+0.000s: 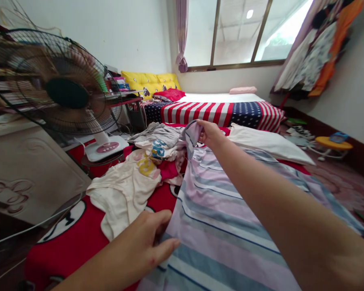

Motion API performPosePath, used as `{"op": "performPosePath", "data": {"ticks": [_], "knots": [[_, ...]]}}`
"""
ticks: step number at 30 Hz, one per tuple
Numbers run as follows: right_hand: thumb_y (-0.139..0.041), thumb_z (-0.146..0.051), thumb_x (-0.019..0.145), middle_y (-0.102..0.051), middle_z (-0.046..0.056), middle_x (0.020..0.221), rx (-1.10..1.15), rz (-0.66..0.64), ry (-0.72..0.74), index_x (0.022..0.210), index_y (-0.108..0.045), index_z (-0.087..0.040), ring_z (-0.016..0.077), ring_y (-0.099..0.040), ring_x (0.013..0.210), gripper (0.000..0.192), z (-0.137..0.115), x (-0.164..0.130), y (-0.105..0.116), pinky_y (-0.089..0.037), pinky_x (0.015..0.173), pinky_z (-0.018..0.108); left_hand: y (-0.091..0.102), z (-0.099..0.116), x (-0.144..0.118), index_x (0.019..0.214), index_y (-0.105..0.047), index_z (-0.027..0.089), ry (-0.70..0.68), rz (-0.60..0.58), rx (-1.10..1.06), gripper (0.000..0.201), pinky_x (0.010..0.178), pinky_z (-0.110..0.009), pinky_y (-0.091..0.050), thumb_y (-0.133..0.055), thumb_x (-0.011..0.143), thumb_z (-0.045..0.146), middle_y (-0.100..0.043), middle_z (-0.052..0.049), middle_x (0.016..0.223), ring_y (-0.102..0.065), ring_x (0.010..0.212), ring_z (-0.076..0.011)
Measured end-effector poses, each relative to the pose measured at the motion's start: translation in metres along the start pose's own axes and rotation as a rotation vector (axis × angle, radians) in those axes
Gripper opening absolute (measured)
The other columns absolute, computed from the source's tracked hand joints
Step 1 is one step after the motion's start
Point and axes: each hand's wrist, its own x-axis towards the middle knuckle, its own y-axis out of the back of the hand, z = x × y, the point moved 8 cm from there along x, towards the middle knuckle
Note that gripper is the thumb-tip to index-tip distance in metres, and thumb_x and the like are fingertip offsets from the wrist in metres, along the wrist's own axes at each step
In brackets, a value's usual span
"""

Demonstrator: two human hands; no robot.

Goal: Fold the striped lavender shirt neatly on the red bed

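A large striped sheet (224,218) in lilac, grey-blue and white lies spread over a red cloth (75,242) with a cartoon print. Stretched far out, my right hand (209,131) pinches the sheet's far left corner, which is raised and folded over. My left hand (150,236) is at the near left edge, thumb on top of the fabric and fingers curled at the border, partly hidden by it. Left of the sheet lies a cream shirt (124,188) with a yellow print. Beyond it are a white garment (157,148) with blue print and grey clothing (157,133), heaped together.
A white pillow (267,145) lies at the far right of the sheet. At left stand a fan (66,93) and a cabinet (33,173), with a cable hanging nearby. A bed (200,113) stands under the window; a yellow stool (333,143) is at right.
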Motion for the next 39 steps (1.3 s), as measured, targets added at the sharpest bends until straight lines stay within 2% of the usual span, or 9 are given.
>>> {"op": "performPosePath", "data": {"ticks": [6, 10, 14, 19, 24, 28, 34, 36, 39], "knots": [[-0.054, -0.018, 0.076, -0.059, -0.002, 0.067, 0.328, 0.182, 0.105, 0.076, -0.054, -0.017, 0.0106, -0.057, 0.061, 0.001, 0.023, -0.011, 0.103, -0.050, 0.056, 0.022, -0.033, 0.047, 0.013, 0.075, -0.056, 0.020, -0.125, 0.027, 0.094, 0.016, 0.052, -0.023, -0.026, -0.059, 0.080, 0.035, -0.052, 0.004, 0.063, -0.046, 0.059, -0.0114], [-0.063, -0.024, 0.061, -0.054, -0.006, 0.060, 0.195, 0.403, 0.158, 0.070, -0.052, -0.020, 0.0116, -0.053, 0.057, 0.015, 0.068, -0.033, 0.180, -0.045, 0.049, 0.022, -0.071, 0.059, 0.025, 0.078, -0.064, 0.021, -0.149, -0.169, 0.173, 0.012, 0.048, -0.022, -0.028, -0.060, 0.079, 0.032, -0.062, 0.000, 0.068, -0.053, 0.058, -0.0132], [-0.068, -0.023, 0.049, -0.053, -0.007, 0.058, 0.094, 0.488, 0.140, 0.073, -0.054, -0.020, 0.0128, -0.051, 0.054, 0.028, 0.104, -0.047, 0.216, -0.042, 0.049, 0.024, -0.081, 0.079, 0.037, 0.073, -0.071, 0.020, -0.270, -0.305, 0.306, 0.022, 0.048, -0.024, -0.032, -0.065, 0.078, 0.040, -0.067, -0.004, 0.066, -0.059, 0.059, -0.0174], [-0.069, -0.016, 0.045, -0.067, -0.001, 0.090, -0.067, 0.438, 0.246, 0.116, -0.060, -0.023, 0.0173, -0.060, 0.078, 0.073, 0.104, -0.048, 0.215, -0.049, 0.075, 0.030, -0.048, 0.108, 0.102, 0.090, -0.071, 0.021, -0.432, 0.116, 0.360, 0.028, 0.074, -0.029, -0.048, -0.047, 0.091, 0.034, -0.070, -0.006, 0.085, -0.065, 0.083, -0.0209], [-0.056, -0.024, 0.061, -0.069, 0.008, 0.110, -0.253, 0.349, 0.383, 0.102, -0.071, -0.016, 0.0253, -0.059, 0.106, 0.044, 0.084, -0.059, 0.202, -0.041, 0.098, 0.039, -0.045, 0.094, 0.167, 0.143, -0.033, 0.009, -0.412, 0.505, 0.371, 0.058, 0.109, -0.038, -0.034, -0.042, 0.086, 0.012, -0.037, -0.018, 0.147, -0.036, 0.135, -0.0253], [-0.048, -0.020, 0.066, -0.070, 0.008, 0.105, -0.435, 0.565, 0.562, 0.098, -0.071, -0.016, 0.0248, -0.062, 0.102, 0.040, 0.054, -0.085, 0.216, -0.044, 0.095, 0.036, -0.058, 0.084, 0.179, 0.148, -0.022, 0.005, -0.424, 0.573, 0.412, 0.066, 0.116, -0.045, -0.021, -0.045, 0.088, 0.019, -0.018, -0.019, 0.156, -0.012, 0.145, -0.0291], [-0.046, -0.018, 0.063, -0.067, 0.013, 0.101, -0.856, 0.793, 0.581, 0.088, -0.069, -0.016, 0.0293, -0.058, 0.102, 0.035, 0.037, -0.098, 0.237, -0.041, 0.095, 0.041, -0.072, 0.079, 0.177, 0.148, -0.027, 0.012, -0.426, 0.455, 0.444, 0.070, 0.116, -0.051, -0.018, -0.048, 0.090, 0.045, -0.021, -0.019, 0.155, -0.013, 0.144, -0.0319], [-0.045, -0.017, 0.065, -0.066, 0.013, 0.103, -0.861, 0.774, 0.678, 0.090, -0.068, -0.016, 0.0272, -0.058, 0.100, 0.034, 0.029, -0.098, 0.231, -0.043, 0.091, 0.039, -0.077, 0.080, 0.178, 0.146, -0.033, 0.021, -0.463, 0.423, 0.447, 0.062, 0.115, -0.053, -0.016, -0.043, 0.092, 0.050, -0.025, -0.016, 0.155, -0.016, 0.144, -0.0314], [-0.044, -0.019, 0.073, -0.067, 0.010, 0.099, -0.870, 0.539, 0.648, 0.094, -0.066, -0.016, 0.0217, -0.062, 0.087, 0.031, 0.027, -0.070, 0.204, -0.047, 0.081, 0.034, -0.080, 0.078, 0.179, 0.142, -0.041, 0.027, -0.490, 0.417, 0.434, 0.054, 0.115, -0.055, -0.014, -0.038, 0.094, 0.052, -0.025, -0.014, 0.155, -0.015, 0.144, -0.0317]]}}
